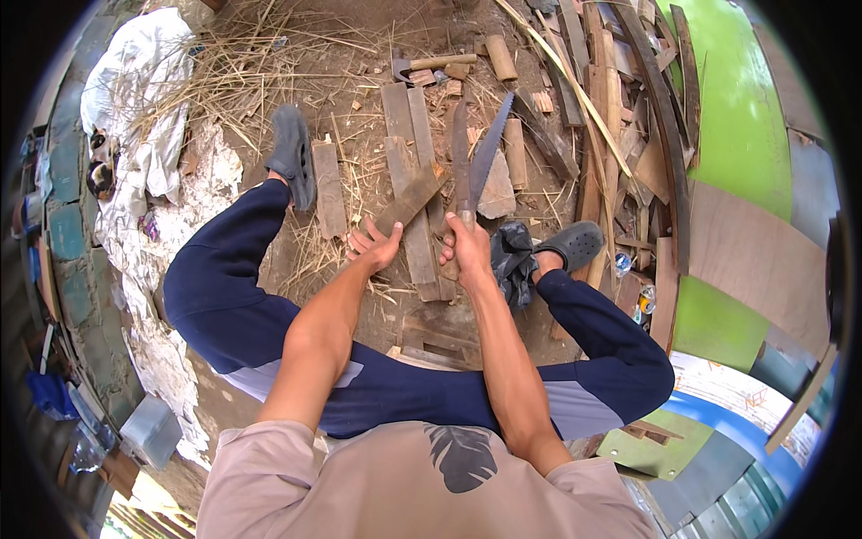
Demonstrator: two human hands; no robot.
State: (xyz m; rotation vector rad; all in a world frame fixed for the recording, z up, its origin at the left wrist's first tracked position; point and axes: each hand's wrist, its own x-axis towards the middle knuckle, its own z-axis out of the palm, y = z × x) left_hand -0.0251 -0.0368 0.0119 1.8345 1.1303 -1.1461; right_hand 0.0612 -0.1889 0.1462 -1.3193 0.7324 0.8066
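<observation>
While the left hand [377, 244] closes around the lower end of a slanted wood strip [409, 203], the right hand [467, 244] grips a saw [482, 157], blade pointing away over planks [409, 135] on the ground.

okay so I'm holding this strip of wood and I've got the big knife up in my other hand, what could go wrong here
1. The left hand grips the wood strip close to where the blade points; a slip could likely catch the fingers.
2. The right hand swings between bent knees, so a glancing cut might reach a leg.
3. The strip is held in the air, not braced on the planks, so it may twist.
</observation>
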